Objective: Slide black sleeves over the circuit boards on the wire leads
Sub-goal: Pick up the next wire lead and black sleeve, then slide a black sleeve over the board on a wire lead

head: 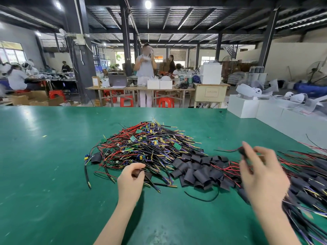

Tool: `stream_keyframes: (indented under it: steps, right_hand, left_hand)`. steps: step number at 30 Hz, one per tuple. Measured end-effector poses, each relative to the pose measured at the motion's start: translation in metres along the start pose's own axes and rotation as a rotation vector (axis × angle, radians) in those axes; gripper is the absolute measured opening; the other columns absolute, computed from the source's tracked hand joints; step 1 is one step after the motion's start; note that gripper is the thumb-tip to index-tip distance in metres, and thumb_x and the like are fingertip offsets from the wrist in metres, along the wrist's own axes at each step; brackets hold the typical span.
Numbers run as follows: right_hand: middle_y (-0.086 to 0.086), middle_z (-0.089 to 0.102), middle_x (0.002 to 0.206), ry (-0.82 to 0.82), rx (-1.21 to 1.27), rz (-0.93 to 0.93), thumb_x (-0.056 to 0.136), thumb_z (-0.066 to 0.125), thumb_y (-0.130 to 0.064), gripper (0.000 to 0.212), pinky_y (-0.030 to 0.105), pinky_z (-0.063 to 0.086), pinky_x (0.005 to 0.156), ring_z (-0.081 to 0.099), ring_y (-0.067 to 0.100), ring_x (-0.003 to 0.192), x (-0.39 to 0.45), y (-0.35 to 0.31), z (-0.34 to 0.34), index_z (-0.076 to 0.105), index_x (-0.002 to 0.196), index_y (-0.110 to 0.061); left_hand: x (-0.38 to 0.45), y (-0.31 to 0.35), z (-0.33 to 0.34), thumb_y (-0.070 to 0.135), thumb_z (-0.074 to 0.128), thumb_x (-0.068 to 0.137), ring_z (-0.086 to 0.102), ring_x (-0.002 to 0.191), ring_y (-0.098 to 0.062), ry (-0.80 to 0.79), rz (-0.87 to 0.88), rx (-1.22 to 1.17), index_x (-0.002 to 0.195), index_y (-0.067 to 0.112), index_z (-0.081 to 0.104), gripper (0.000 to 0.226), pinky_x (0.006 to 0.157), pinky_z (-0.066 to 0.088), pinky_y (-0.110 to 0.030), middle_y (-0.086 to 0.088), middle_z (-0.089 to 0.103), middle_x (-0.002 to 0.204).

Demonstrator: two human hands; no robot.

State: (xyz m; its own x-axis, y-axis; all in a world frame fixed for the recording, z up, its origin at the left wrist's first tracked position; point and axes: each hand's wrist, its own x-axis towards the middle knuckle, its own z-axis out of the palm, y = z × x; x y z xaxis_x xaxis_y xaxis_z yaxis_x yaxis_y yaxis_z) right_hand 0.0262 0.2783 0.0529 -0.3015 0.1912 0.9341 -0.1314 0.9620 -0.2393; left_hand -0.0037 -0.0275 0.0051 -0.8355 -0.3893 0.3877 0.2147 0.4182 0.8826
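At frame centre, head view, on the green desk [53, 174]: a heap of unsleeved wire leads [141, 147] with small green circuit boards [177, 146] showing among red, black, yellow and purple wires. Just right of and below the heap lies a pile of loose black sleeves [198, 171], flattened short tubes pointing every way, no common axis.

Left hand [130, 179], lower centre: fingers curled, pinching at something dark at the near edge of the heap. I judge it a sleeve or a lead end; I cannot tell which. The heap lies directly beyond its fingertips, touching them.

Right hand [261, 172], right of centre: raised, motion-blurred, fingers loosely spread, a dark object with red wire trailing toward frame centre near thumb and forefinger. Whether it is pinching that piece I cannot tell. Beyond and below it, at the right edge, lie finished sleeved leads [307, 184], long axes running roughly left to right.

Judgement: the sleeve pile sits between the two hands, slightly nearer the right; the boards are nearer the left.

Hard to make out: the right edge of the finished pile is cut off by the frame; most boards are buried under wires; one stray sleeve [96, 157] lies at the heap's left edge.
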Motion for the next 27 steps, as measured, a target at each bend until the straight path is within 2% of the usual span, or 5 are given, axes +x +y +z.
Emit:
stream_keyframes:
  steps: [8,13,18,23,27]
  right_hand:
    - [0.031,0.056,0.111,-0.198,-0.305,0.299,0.072,0.054,-0.002,0.039,0.054,0.038,0.078,0.045,0.047,0.102,-0.017,0.035,0.01,0.066,0.109,0.005]
    - [0.027,0.054,0.123,-0.285,-0.264,0.1,0.068,0.074,-0.005,0.043,0.054,0.036,0.083,0.042,0.044,0.117,-0.02,0.009,0.016,0.067,0.11,-0.003]
    - [0.021,0.053,0.133,-0.615,-0.062,-0.033,0.062,0.086,-0.021,0.058,0.053,0.045,0.087,0.047,0.044,0.121,-0.033,-0.03,0.023,0.068,0.117,-0.012]
    - [-0.001,0.004,0.161,-1.013,-0.048,-0.182,0.094,0.038,-0.058,0.054,0.041,0.009,0.115,-0.005,0.024,0.147,-0.057,-0.042,0.038,0.025,0.146,-0.045]
    - [-0.008,0.018,0.157,-1.078,-0.051,-0.164,0.097,0.03,-0.057,0.047,0.035,0.017,0.113,0.011,0.02,0.143,-0.063,-0.04,0.041,0.034,0.141,-0.043]
  left_hand:
    - [0.006,-0.014,0.003,-0.011,0.054,0.078,0.052,0.108,-0.025,-0.073,-0.007,0.316,0.114,0.013,0.067,0.045,0.089,0.042,-0.031,-0.006,0.063,0.116]
    - [0.005,-0.02,0.003,-0.009,0.053,0.081,0.047,0.118,-0.029,-0.175,0.029,0.451,0.123,0.014,0.064,0.05,0.098,0.041,-0.038,-0.01,0.059,0.125]
    - [0.006,-0.021,0.002,-0.005,0.054,0.083,0.045,0.111,-0.028,-0.198,0.072,0.515,0.124,0.016,0.064,0.047,0.093,0.041,-0.038,-0.007,0.062,0.113]
    - [0.006,-0.021,0.001,-0.002,0.059,0.084,0.046,0.108,-0.026,-0.202,0.107,0.521,0.115,0.019,0.068,0.039,0.09,0.041,-0.034,-0.005,0.061,0.111]
    - [0.004,-0.021,0.001,0.002,0.065,0.085,0.045,0.106,-0.023,-0.207,0.127,0.484,0.104,0.02,0.068,0.027,0.082,0.04,-0.031,-0.002,0.056,0.107]
